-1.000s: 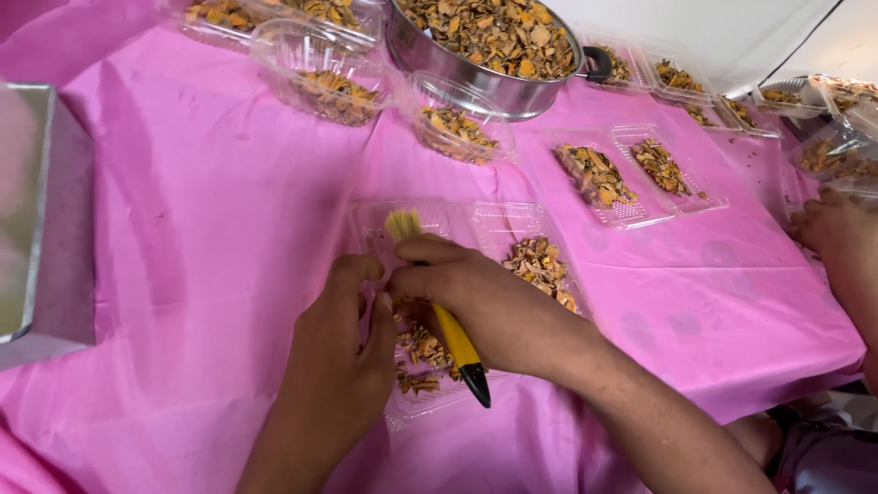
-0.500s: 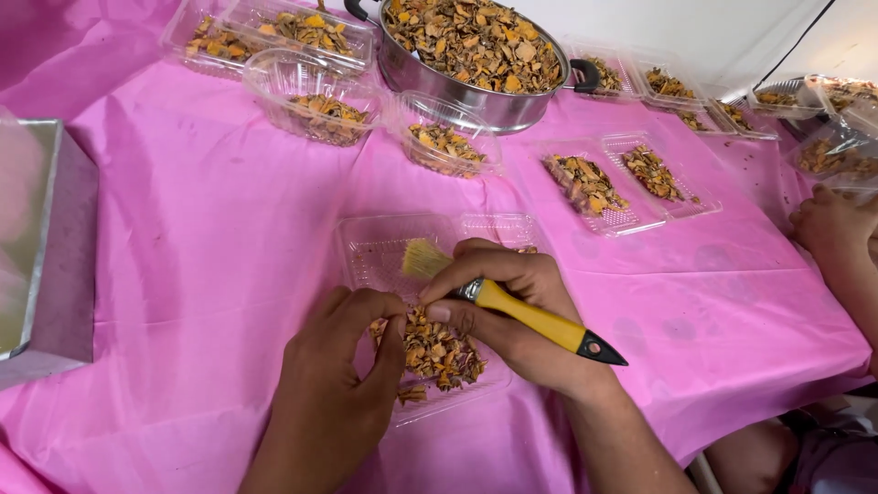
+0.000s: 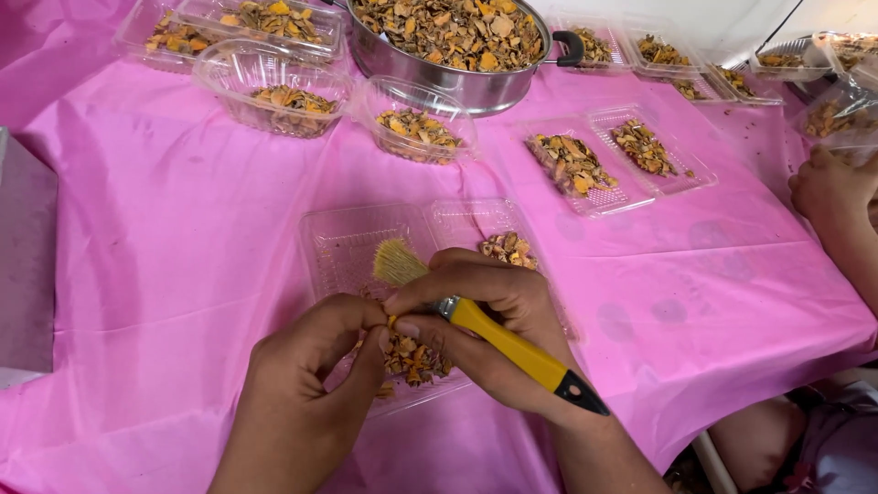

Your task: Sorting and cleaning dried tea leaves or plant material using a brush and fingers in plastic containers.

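Crowding filled trays (image 3: 572, 165), steel pot (image 3: 448, 55)

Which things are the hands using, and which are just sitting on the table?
In use:
left hand, pinching at the pieces
right hand, holding the brush
open clear tray with dried pieces

Just sitting there:
steel pot of pieces
round tubs
other filled trays
pink cloth
another person's hand

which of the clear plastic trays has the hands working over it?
The open hinged tray nearest the camera, under the left hand and the right hand holding the yellow-handled brush. The other trays sit farther back, untouched.
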